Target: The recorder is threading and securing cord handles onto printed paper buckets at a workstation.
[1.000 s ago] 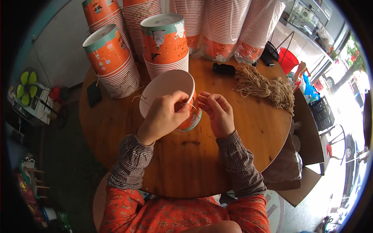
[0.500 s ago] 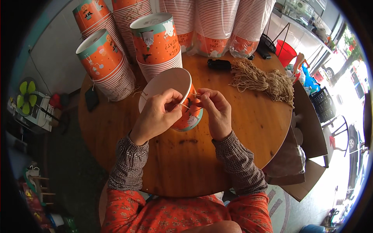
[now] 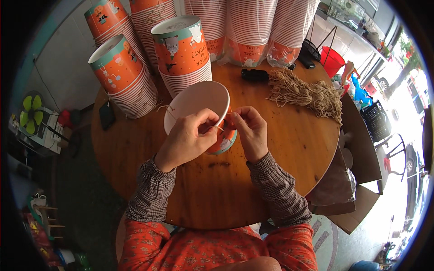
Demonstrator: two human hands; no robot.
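Observation:
A paper bucket (image 3: pixel 194 97), orange outside with a teal band and white within, lies tilted on the table with its mouth toward me. Thin beige cord (image 3: pixel 168 108) shows at the left side of its rim. At the right side of the rim, my left hand (image 3: pixel 189 135) is closed in a pinch on cord, a short piece of which sticks out past its fingertips. Just right of it, outside the bucket wall, my right hand (image 3: pixel 252 134) pinches cord too. The fingers partly hide the cord between them, so any knot cannot be made out.
Stacked orange buckets (image 3: pixel 120 67) stand upside down at the far left, beside another stack (image 3: pixel 181 49). Plastic-wrapped stacks (image 3: pixel 251 27) line the back. A bundle of beige cords (image 3: pixel 307 95) and a black object (image 3: pixel 254 75) lie right. An open cardboard box (image 3: pixel 350 198) sits beside the round wooden table (image 3: pixel 203 198).
The bucket's mouth has shifted slightly right. My left hand has moved a little right and down, nearer my right hand, which has barely moved.

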